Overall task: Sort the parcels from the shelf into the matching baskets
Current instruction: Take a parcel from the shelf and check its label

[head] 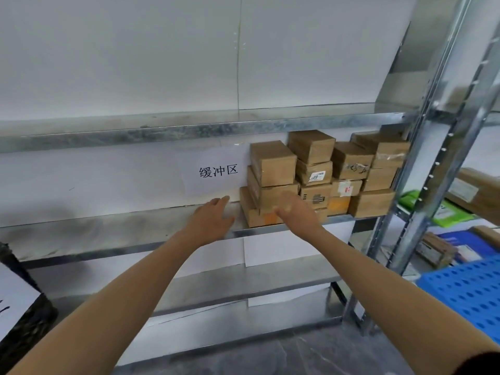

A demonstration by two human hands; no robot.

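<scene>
Left hand point(213, 215) is open, fingers straight and close together, palm down, holding nothing; it hovers over the shelf point(94, 228) deck, fingertips pointing to 1 o'clock toward the wall; whether it touches the deck cannot be told; its bare forearm runs back to 7 o'clock.

Right hand point(295, 212) is blurred; its fingers look loosely spread and grip nothing; it lies in front of the lowest box point(251, 211) of the parcels point(322, 174), and whether it touches the cardboard cannot be told; its forearm stretches back to 5 o'clock, a dark sleeve edge showing at the frame corner.

The parcels, brown cardboard boxes, are stacked in columns on the same deck, at 3 o'clock of the left hand, pushed against the wall and reaching the rack post point(405, 190); some carry labels.

A white sign point(216, 173) with black characters is stuck to the wall at 9 o'clock of the stack, just above the left hand.

A blue basket point(465, 293) with a perforated wall sits at 4 o'clock of the frame; a dark bin point(24, 328) bearing white paper sits at 8 o'clock; green packs point(446, 215) lie on the next rack at 3 o'clock.
</scene>
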